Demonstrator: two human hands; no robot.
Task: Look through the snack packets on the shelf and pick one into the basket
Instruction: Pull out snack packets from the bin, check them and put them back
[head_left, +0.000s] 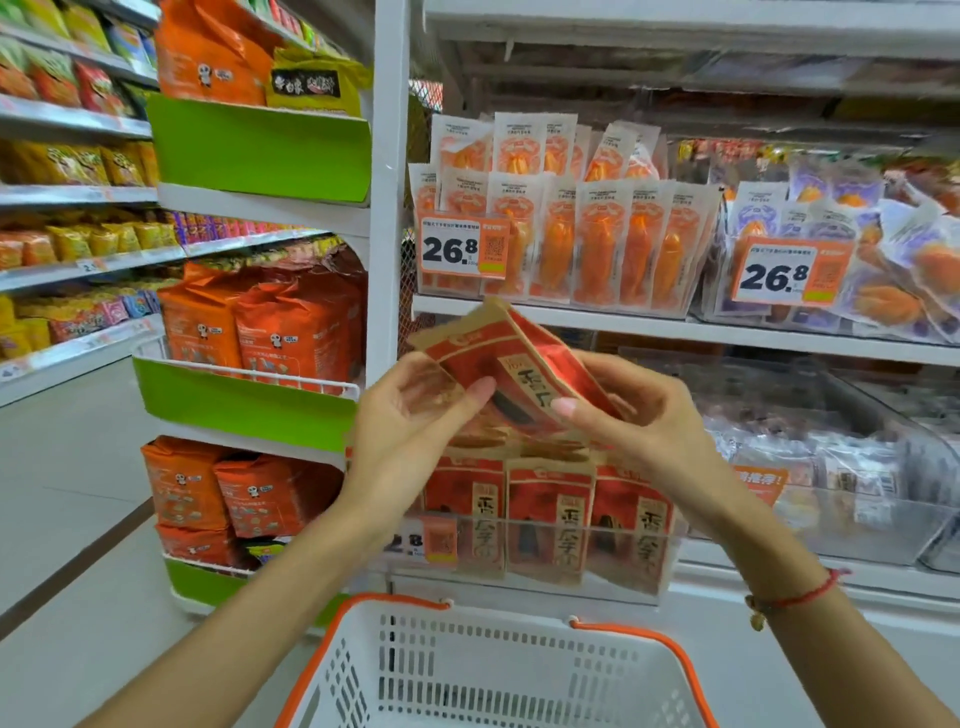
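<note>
A red and tan snack packet (501, 358) is tilted in the air in front of the shelf, held between both hands. My left hand (410, 415) holds its lower left side, thumb on the front. My right hand (628, 410) pinches its right side with thumb and fingers. Below it, a row of matching red packets (550, 514) stands in a clear bin on the lower shelf. The white basket (488, 670) with orange handles sits at the bottom of the view, under my forearms, with nothing visible inside.
Orange packets (561, 223) with a 26.8 price tag fill the shelf above; purple-white packets (857, 244) sit to their right. A green end rack (249, 395) with orange bags stands left. The aisle floor (78, 493) runs along the left shelves.
</note>
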